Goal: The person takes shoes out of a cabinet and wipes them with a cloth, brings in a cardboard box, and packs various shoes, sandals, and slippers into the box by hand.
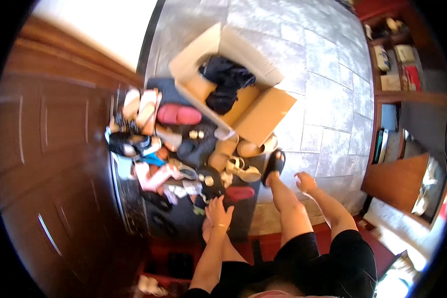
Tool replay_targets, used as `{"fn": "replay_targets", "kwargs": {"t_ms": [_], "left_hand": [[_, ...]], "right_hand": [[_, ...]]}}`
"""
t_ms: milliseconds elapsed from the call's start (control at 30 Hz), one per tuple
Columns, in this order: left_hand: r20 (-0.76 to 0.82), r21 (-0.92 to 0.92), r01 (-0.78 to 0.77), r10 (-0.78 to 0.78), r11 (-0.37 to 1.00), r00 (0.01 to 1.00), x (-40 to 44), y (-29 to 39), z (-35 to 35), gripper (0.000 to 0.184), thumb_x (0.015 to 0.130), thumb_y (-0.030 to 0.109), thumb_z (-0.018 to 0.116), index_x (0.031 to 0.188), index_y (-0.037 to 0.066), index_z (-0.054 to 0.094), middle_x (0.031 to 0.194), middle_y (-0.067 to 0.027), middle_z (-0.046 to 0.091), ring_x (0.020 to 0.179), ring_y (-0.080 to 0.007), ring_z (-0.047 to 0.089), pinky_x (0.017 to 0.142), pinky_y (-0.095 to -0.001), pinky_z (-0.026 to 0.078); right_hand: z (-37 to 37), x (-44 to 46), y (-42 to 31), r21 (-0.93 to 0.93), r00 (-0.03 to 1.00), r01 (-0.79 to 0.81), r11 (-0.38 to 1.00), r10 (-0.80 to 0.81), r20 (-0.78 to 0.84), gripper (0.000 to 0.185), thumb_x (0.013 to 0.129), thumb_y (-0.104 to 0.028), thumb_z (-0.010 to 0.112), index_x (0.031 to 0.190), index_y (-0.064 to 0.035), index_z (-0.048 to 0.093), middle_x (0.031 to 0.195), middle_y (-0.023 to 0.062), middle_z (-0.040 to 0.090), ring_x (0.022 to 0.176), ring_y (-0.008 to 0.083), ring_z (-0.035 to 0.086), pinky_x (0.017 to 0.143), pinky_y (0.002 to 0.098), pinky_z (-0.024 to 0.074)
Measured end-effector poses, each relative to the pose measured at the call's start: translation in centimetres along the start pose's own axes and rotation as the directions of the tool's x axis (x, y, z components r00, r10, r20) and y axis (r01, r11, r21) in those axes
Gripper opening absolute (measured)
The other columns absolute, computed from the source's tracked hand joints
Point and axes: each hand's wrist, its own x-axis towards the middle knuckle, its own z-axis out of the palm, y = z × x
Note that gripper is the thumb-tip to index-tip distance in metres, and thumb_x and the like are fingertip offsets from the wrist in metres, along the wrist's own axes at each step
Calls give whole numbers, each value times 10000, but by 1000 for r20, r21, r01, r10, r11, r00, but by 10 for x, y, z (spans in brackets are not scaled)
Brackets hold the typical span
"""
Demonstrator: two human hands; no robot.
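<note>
My left hand [219,213] is over the near edge of the dark mat, its fingers spread and nothing held, close to a black shoe with pale round ornaments [210,182]. A red slipper [240,193] lies just beyond it to the right. My right hand [305,182] hangs in the air over the grey tiles, fingers apart and empty, to the right of the black sandal [274,168] on my foot. Many sandals and slippers are heaped on the mat, among them a pink-red slipper [180,114] and beige sandals [251,148].
An open cardboard box [263,115] holding dark items [226,74] stands beyond the shoes. A brown door [59,149] is at the left. Shelves with various objects and an open wooden flap [396,183] line the right. A red shelf with shoes [151,285] is at the bottom.
</note>
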Motion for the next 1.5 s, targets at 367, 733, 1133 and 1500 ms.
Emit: {"fn": "replay_targets", "kwargs": {"t_ms": [367, 733, 1133, 1500], "left_hand": [[409, 709, -216, -142, 671, 901, 255, -99, 73, 1349, 543, 330, 893, 1488, 224, -65, 1513, -207, 166, 1344, -387, 298, 1032, -470, 347], [741, 398, -397, -35, 827, 670, 335, -86, 96, 1337, 434, 396, 918, 1461, 166, 94, 1373, -217, 350, 1252, -376, 411, 985, -449, 380], [700, 218, -134, -59, 967, 711, 262, -125, 64, 1214, 410, 457, 912, 1408, 112, 314, 1196, -201, 536, 1170, -353, 490, 936, -437, 403], [337, -341, -709, 785, 617, 520, 276, -69, 184, 448, 713, 246, 777, 1090, 72, 607, 917, -96, 616, 862, -236, 584, 756, -369, 481]], "right_hand": [[137, 211, -33, -625, 810, 533, 570, -558, 181, 672, 622, -274, 718, 1262, -238, 516, 1382, 38, 438, 1313, 216, 363, 1039, 547, 304], [192, 318, 47, -601, 490, 731, 323, -861, 133, 295, 717, -282, 603, 997, -241, 684, 1153, 83, 562, 1174, 317, 445, 1011, 686, 162], [160, 346, 10, -575, 567, 771, 276, -708, 421, 148, 787, -198, 571, 918, -179, 637, 844, 126, 597, 856, 317, 575, 810, 535, 381], [140, 261, 15, -459, 633, 774, 436, -552, 543, 44, 824, -150, 572, 840, -110, 580, 755, 157, 555, 734, 334, 564, 621, 451, 447]]}}
